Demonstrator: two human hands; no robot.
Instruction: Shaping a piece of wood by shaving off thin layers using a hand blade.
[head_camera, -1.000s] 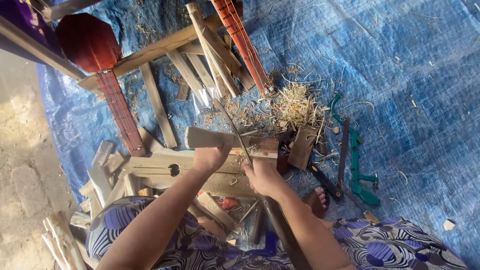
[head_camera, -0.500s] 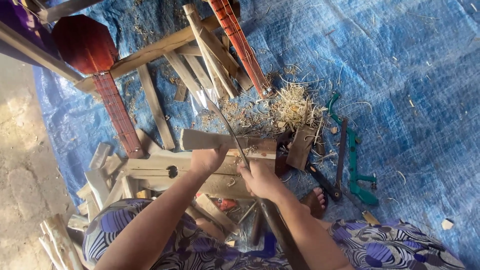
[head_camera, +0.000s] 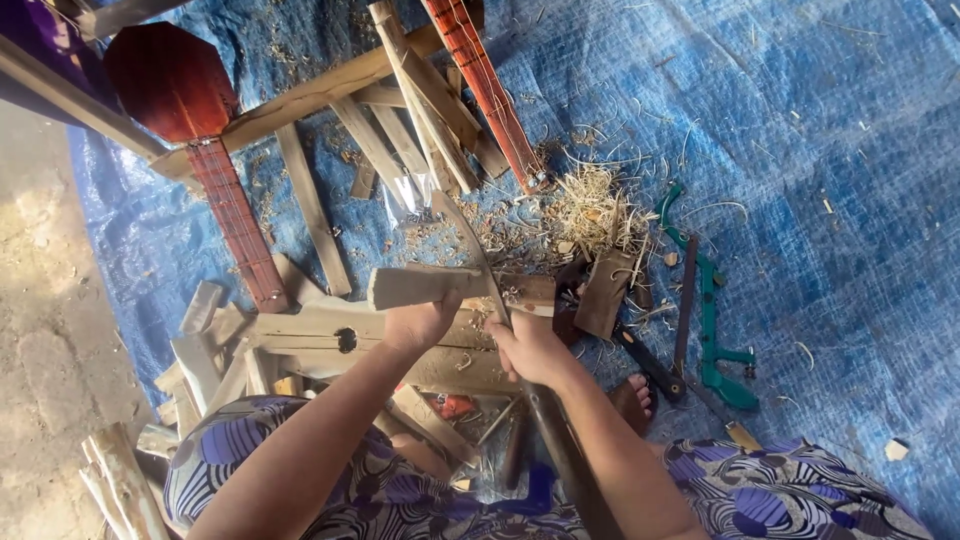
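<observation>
The pale, roughly squared block of wood (head_camera: 425, 287) is held with its long axis running almost level across the view, tilted slightly so that its cut end at the left sits a little lower than the right end. That left end points toward the red-brown neck of a stringed instrument (head_camera: 235, 225), and the right end is met by the long curved blade with a dark handle (head_camera: 478, 262). The block is seen as light tan, with a flat, rough end face and uneven, shaved sides. It is held above a broader pale wooden beam with a dark round hole (head_camera: 345, 338), which lies on the blue woven tarpaulin (head_camera: 800, 150).

The left hand (head_camera: 420, 325) is closed around the underside of the block, fingers curled up against it. The right hand (head_camera: 530, 350) is wrapped firmly around the dark handle, and the blade is angled up and away from the person, crossing the block near its right end.

A heap of pale straw-like wood shavings (head_camera: 592, 210) is seen just beyond the blade tip. A green-framed hand saw (head_camera: 712, 320) lies to the right, well apart from the block. Pale wooden slats (head_camera: 420, 110) are piled beyond it.
</observation>
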